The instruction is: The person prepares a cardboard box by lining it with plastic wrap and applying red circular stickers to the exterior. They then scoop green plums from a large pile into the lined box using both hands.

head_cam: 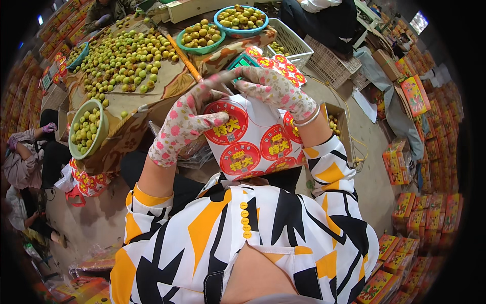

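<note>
Both my hands wear white gloves with pink flowers and meet above a sheet of round red stickers (250,142) near my lap. My left hand (193,117) has its thumb over the sheet's upper left sticker, and its fingers reach to the right, partly blurred. My right hand (275,89) is at the sheet's upper right, with its fingers bent towards the left ones. Whether either hand grips the sheet or a peeled sticker is unclear. A pale round gap shows in the sheet below my right hand. Behind the hands stands a green scale (245,61), beside more sticker sheets (290,68).
Green jujube-like fruits (129,57) cover a cloth-topped table at the left. Basins of fruit (85,129) stand on its near edge and at its back (241,22). A white crate (298,40) and an open carton (343,133) stand right. People sit left and behind; printed cartons surround the area.
</note>
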The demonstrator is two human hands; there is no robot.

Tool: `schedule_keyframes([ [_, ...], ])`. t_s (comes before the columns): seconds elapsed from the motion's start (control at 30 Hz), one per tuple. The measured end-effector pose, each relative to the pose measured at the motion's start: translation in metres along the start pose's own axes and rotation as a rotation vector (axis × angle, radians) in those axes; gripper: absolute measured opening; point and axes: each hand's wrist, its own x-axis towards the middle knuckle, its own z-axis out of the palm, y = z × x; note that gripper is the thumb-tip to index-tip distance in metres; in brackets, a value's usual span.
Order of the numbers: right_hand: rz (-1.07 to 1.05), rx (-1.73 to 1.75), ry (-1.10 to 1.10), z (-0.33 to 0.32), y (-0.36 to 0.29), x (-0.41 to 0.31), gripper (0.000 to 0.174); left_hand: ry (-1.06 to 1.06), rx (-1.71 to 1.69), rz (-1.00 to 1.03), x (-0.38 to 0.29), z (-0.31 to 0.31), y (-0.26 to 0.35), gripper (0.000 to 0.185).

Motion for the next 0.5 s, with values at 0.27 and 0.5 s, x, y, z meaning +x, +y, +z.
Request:
schedule_keyframes([
  [0.27,-0.581,-0.742,0.642,0.019,-0.008,0.004,0.026,0.247,-0.097,-0.221,-0.006,-0.011,-0.017,0.034],
  [0.5,-0.443,-0.838,0.612,0.06,-0.012,-0.015,0.018,0.164,0.016,-0.26,-0.009,-0.01,-0.008,0.02],
])
